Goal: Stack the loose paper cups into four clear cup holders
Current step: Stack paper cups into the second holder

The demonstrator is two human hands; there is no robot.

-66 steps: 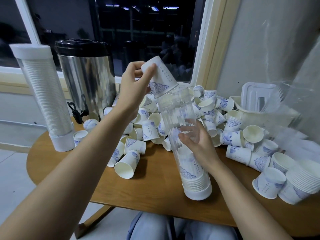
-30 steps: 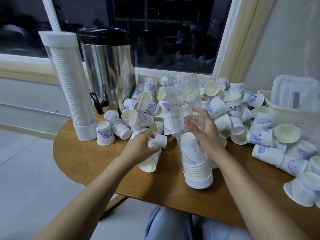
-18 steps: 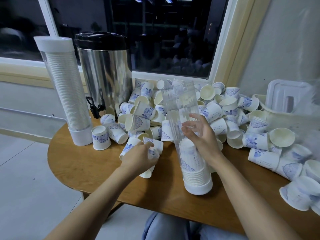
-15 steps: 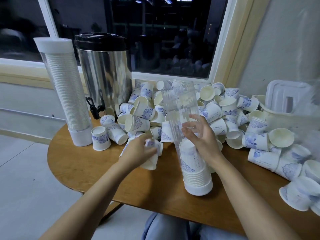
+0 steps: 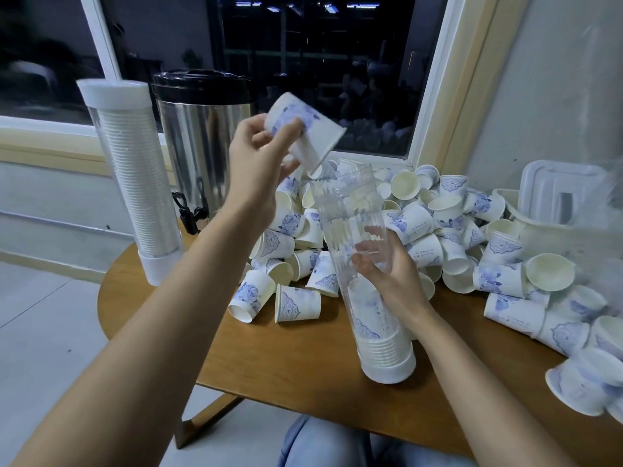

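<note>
Left hand [image 5: 258,163] risen from wooden table [image 5: 286,358], pinching cup [image 5: 320,138]; right hand [image 5: 394,276] apparently grips clear holder [image 5: 344,203]; dark window [image 5: 303,62]

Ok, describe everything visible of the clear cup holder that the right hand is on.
The clear cup holder is a tall, ribbed tube of see-through plastic with a white base cap. It stands on its base on the wooden table, its top open. A nested stack of paper cups fills its lower part; above that it is empty. The right hand grips it at mid-height, fingers curled round it.
</note>
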